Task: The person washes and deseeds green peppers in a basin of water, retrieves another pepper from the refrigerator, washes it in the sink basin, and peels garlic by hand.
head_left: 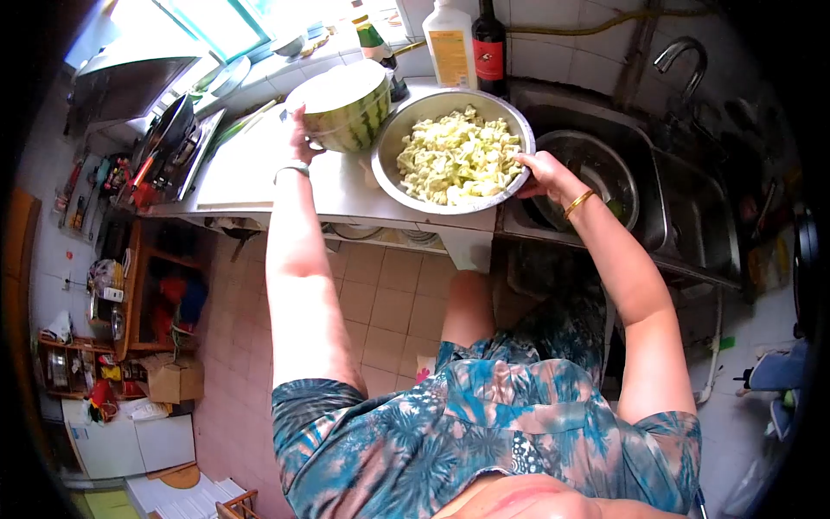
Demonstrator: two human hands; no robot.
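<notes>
- Silvery metal bowl filled with pale yellow-green chopped pieces, heaped unevenly below the rim; set at the sink end of the white counter, with one side reaching over the sink edge
- At the side of the bowl nearest the sink, right hand closed on the rim, fingers partly hidden beneath; gold-coloured bangle on the wrist
- On the bowl's other side, left hand cupped against a striped green watermelon, part of the grip hidden; top of the watermelon very bright, possibly a cut face under a cover
- Just behind the bowl, white bottle with a yellow label, upright; beside it, dark bottle with a red label, also upright
- Beyond the bowl on the right-hand side, sink with a round metal basin inside; farther from the bowl, curved faucet
</notes>
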